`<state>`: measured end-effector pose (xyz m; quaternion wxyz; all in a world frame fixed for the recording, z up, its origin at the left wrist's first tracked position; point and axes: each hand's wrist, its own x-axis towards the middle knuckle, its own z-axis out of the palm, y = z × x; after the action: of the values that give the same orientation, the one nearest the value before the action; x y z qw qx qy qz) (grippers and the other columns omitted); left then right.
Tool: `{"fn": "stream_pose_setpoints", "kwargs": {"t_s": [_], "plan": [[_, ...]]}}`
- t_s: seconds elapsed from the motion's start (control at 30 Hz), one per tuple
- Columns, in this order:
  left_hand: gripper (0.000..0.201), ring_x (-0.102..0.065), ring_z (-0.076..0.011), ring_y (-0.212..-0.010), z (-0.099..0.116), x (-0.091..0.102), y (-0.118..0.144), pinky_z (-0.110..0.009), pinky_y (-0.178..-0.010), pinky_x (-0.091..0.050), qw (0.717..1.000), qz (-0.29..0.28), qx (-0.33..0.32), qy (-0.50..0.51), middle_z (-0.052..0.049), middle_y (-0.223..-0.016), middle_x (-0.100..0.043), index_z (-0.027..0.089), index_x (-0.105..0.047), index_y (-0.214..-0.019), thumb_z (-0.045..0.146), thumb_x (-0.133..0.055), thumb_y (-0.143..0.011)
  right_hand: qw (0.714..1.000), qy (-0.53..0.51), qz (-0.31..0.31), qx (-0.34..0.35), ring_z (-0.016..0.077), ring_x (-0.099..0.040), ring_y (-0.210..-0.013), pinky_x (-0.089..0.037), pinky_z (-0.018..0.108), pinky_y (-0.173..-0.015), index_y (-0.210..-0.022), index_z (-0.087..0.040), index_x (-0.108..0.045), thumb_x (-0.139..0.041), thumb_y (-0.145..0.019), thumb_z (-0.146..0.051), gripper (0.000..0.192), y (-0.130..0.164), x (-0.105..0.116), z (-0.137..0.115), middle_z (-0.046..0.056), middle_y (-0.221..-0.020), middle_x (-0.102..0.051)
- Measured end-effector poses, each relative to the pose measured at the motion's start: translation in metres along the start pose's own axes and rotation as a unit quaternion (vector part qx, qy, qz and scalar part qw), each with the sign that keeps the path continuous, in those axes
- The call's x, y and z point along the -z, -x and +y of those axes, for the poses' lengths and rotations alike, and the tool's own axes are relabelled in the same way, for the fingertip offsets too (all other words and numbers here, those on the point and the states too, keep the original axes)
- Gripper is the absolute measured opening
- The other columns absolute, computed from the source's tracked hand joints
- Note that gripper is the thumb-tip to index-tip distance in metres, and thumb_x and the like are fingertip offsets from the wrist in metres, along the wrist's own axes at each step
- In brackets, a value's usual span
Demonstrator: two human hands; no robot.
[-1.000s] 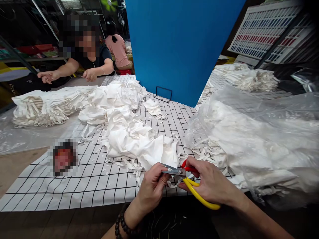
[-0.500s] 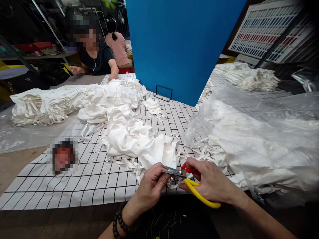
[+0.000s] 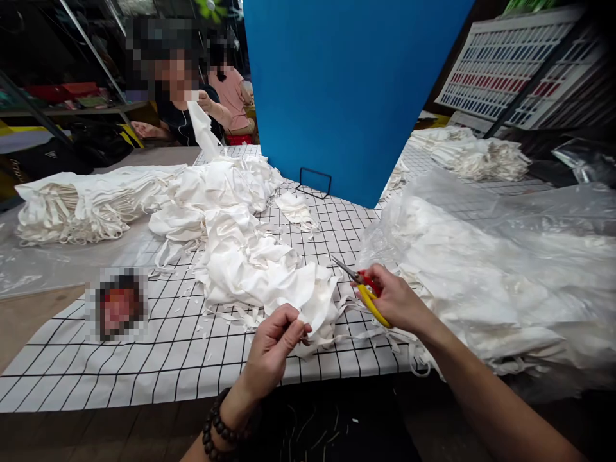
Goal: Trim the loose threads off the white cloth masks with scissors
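Since the prior frame the right hand [image 3: 397, 301] w/ the scissors [image 3: 360, 289] has lifted away to the right — fingers curled tight round the handles — while the left hand [image 3: 274, 346] pinches the white cloth [image 3: 269, 276] edge on the grid-patterned table [image 3: 144, 359].

There were two hands of the worker at the near edge, a left hand [image 3: 273, 343] and a right hand [image 3: 392, 301], and one pair of scissors [image 3: 359, 285]. One blue board [image 3: 349, 90] stood at the far middle. I counted two other people [image 3: 192, 96] at the far left, one bead bracelet [image 3: 214, 427], one clear plastic bag [image 3: 486, 269] on the right, and three loose heaps of white cloth [image 3: 245, 256].
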<state>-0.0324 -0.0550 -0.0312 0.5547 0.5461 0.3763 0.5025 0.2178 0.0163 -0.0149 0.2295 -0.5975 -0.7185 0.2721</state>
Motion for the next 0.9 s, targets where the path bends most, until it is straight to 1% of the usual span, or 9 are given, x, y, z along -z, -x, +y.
{"fn": "stream_pose_setpoints", "kwargs": {"t_s": [0.17,0.3,0.4,0.5,0.57,0.63,0.67,0.77,0.9], "plan": [[0.02,-0.049,-0.0132,-0.072,0.01,0.023,-0.004,-0.024,-0.066,-0.039,0.998,0.046,-0.036,-0.033,-0.002,-0.078,-0.051,0.016,-0.061,-0.082,0.029,-0.052,-0.094,0.994,0.109,-0.006,0.014,0.0189,-0.058,-0.063,-0.032,0.025,-0.054,-0.085,-0.023,-0.054,-0.07,-0.071,-0.024,0.021,-0.047,-0.029,-0.001,0.001,-0.071,-0.064],[0.02,-0.051,-0.0157,-0.071,0.031,0.071,-0.032,-0.028,-0.068,-0.042,0.981,0.113,-0.096,-0.128,-0.002,-0.074,-0.053,0.018,-0.058,-0.081,0.031,-0.05,-0.093,0.995,0.088,0.032,0.022,0.0178,-0.06,-0.066,-0.036,0.025,-0.055,-0.086,-0.023,-0.051,-0.064,-0.075,-0.021,0.017,-0.058,-0.034,-0.009,0.001,-0.081,-0.067],[0.019,-0.055,-0.0216,-0.078,0.053,0.097,-0.054,-0.036,-0.075,-0.045,0.908,0.217,-0.122,-0.337,-0.006,-0.08,-0.056,0.018,-0.059,-0.078,0.032,-0.052,-0.089,0.995,0.017,0.088,0.051,0.0139,-0.057,-0.064,-0.04,0.024,-0.054,-0.092,-0.024,-0.046,-0.058,-0.083,-0.028,0.015,-0.048,-0.02,-0.021,0.001,-0.089,-0.066],[0.02,-0.054,-0.0311,-0.101,0.064,0.08,-0.054,-0.044,-0.084,-0.044,0.804,0.309,-0.087,-0.5,-0.014,-0.106,-0.056,0.016,-0.065,-0.094,0.031,-0.056,-0.085,0.978,-0.078,0.135,0.139,0.0118,-0.05,-0.056,-0.04,0.022,-0.049,-0.091,-0.024,-0.046,-0.059,-0.083,-0.026,0.015,-0.029,-0.012,-0.036,-0.003,-0.075,-0.058],[0.026,-0.056,-0.0287,-0.095,0.056,0.049,-0.04,-0.041,-0.078,-0.046,0.854,0.245,-0.036,-0.458,-0.014,-0.104,-0.058,0.017,-0.067,-0.099,0.034,-0.05,-0.09,0.961,-0.078,0.156,0.214,0.0116,-0.046,-0.054,-0.039,0.022,-0.049,-0.09,-0.023,-0.048,-0.059,-0.081,-0.02,0.015,-0.013,-0.015,-0.043,-0.004,-0.069,-0.053],[0.036,-0.056,-0.0204,-0.071,0.04,0.014,-0.025,-0.033,-0.065,-0.045,0.947,0.056,0.056,-0.312,-0.007,-0.077,-0.06,0.018,-0.069,-0.088,0.041,-0.041,-0.095,0.938,-0.037,0.183,0.291,0.0125,-0.047,-0.056,-0.04,0.024,-0.053,-0.09,-0.022,-0.049,-0.057,-0.08,-0.015,0.015,0.003,-0.024,-0.047,-0.003,-0.07,-0.053],[0.044,-0.051,-0.0167,-0.06,0.03,-0.001,-0.019,-0.03,-0.058,-0.042,0.969,-0.011,0.101,-0.226,-0.004,-0.066,-0.056,0.017,-0.068,-0.079,0.045,-0.038,-0.096,0.926,-0.01,0.189,0.328,0.0135,-0.047,-0.057,-0.04,0.026,-0.055,-0.088,-0.022,-0.049,-0.055,-0.08,-0.013,0.014,0.011,-0.029,-0.048,-0.002,-0.069,-0.054],[0.055,-0.038,-0.0103,-0.05,0.006,-0.029,-0.013,-0.024,-0.05,-0.033,0.985,-0.024,0.169,-0.025,0.002,-0.053,-0.045,0.015,-0.057,-0.061,0.056,-0.04,-0.092,0.888,0.09,0.128,0.431,0.0168,-0.049,-0.06,-0.038,0.03,-0.057,-0.083,-0.021,-0.049,-0.045,-0.082,-0.009,0.013,0.034,-0.041,-0.048,0.0,-0.066,-0.054],[0.047,-0.042,-0.0107,-0.056,-0.004,-0.029,-0.015,-0.023,-0.053,-0.034,0.984,0.013,0.178,-0.026,0.001,-0.059,-0.051,0.012,-0.062,-0.063,0.056,-0.061,-0.081,0.854,0.185,0.062,0.482,0.0186,-0.05,-0.061,-0.037,0.032,-0.059,-0.079,-0.019,-0.051,-0.038,-0.09,-0.01,0.02,0.054,-0.047,-0.046,0.003,-0.068,-0.057]]}}
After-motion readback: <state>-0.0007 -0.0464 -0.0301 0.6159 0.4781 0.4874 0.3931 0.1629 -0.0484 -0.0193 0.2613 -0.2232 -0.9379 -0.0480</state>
